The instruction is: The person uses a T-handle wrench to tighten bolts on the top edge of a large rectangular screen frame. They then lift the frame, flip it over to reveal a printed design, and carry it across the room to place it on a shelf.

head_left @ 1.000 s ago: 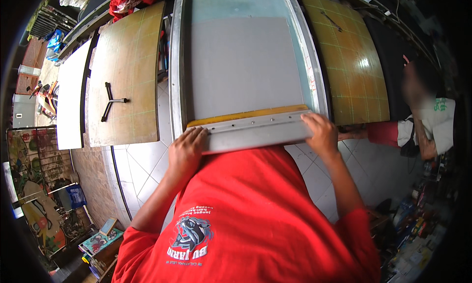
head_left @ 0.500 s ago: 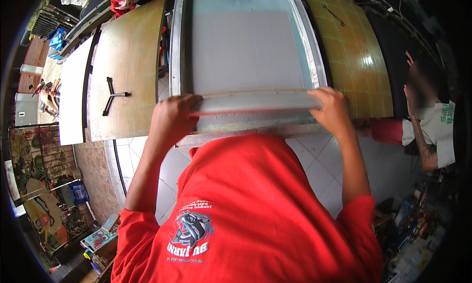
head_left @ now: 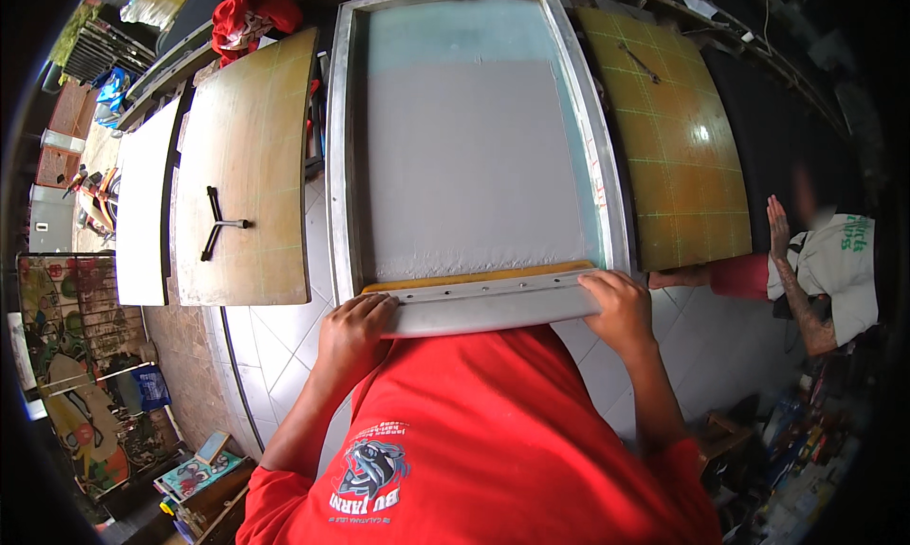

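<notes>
With both hands I grip a wide grey squeegee [head_left: 493, 309] across the near end of a screen printing frame [head_left: 339, 166]. My left hand [head_left: 358, 329] is closed round its left end, my right hand [head_left: 617, 306] round its right end. Along the squeegee's far side runs a yellowish blade [head_left: 483, 278], and small bolts dot the handle. The blade lies at the near part of the mesh, next to a rough ridge of grey ink [head_left: 445, 263]. Beyond it the mesh [head_left: 464, 156] is evenly grey, with a pale teal strip at the far end. The frame's near bar is hidden.
Left of the frame lies a wooden board [head_left: 251, 118] carrying a black three-armed wrench [head_left: 218, 223]. Another board [head_left: 673, 137] on the right holds a small tool [head_left: 638, 63]. A bunched red cloth [head_left: 254, 19] sits at far left. Another person [head_left: 839, 270] is at the right.
The squeegee has come toward my body to the near end of the screen, and its tilt has changed so the yellowish blade shows. Both hands stay on it. The view has shifted slightly.
</notes>
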The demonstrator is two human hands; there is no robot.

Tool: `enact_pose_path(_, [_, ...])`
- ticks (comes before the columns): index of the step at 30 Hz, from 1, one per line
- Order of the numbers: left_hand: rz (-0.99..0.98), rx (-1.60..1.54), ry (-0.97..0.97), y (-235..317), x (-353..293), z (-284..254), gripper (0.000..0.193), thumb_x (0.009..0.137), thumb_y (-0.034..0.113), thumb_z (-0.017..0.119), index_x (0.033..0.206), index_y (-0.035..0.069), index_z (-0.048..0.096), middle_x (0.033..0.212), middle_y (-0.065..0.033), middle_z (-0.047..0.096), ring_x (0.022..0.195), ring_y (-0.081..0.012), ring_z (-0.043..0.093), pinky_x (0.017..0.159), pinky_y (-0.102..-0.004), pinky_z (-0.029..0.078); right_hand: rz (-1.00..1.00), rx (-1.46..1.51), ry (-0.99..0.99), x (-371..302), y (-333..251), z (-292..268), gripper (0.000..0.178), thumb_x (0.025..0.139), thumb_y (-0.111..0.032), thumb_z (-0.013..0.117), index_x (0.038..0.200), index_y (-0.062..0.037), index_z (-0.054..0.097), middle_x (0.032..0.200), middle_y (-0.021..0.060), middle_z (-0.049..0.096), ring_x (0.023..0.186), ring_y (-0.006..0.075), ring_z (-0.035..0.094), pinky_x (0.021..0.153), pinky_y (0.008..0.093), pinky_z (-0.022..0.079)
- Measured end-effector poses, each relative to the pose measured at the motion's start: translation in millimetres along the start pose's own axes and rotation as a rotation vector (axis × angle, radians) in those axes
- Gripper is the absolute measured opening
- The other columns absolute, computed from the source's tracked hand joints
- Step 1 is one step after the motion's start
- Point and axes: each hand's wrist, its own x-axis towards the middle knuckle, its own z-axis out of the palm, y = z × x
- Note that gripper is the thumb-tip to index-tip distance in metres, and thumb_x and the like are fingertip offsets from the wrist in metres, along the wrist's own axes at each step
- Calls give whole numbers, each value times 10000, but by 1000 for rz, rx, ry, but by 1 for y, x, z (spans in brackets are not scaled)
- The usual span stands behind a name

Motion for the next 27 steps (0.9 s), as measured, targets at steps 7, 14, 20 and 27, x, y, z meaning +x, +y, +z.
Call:
enact_pose_path(7, [68,105,146,-20,-4,30,496,579,138,770,1056,59,661,1072,-128,683,1006,-289,664,857,-378,547,-95,-67,171,0,15,28,443,572,54,671,1008,-26,671,998,118,678,972,299,647,827,389,537])
enact_pose_path(14, [29,31,36,-8,-6,10,424,632,159,748,1035,58,666,1060,-119,690,989,-294,669,871,-392,537,-39,-35,55,-7,5,9,398,595,-5,703,991,-43,683,981,111,683,943,298,656,803,382,543])
enact_pose_path(20, [89,123,168,-32,38,28,366,658,53,666,1022,15,663,1039,-142,690,974,-298,671,865,-390,539,-97,-55,154,39,27,29,452,576,37,698,1020,-39,677,988,116,675,978,299,651,840,383,539])
enact_pose_path(27, [124,166,179,-99,148,21,449,712,164,681,1139,32,632,1128,-138,664,1023,-311,652,892,-407,531,-113,-88,149,164,78,41,537,552,67,662,1073,-66,665,1051,129,664,1020,319,635,888,397,525])
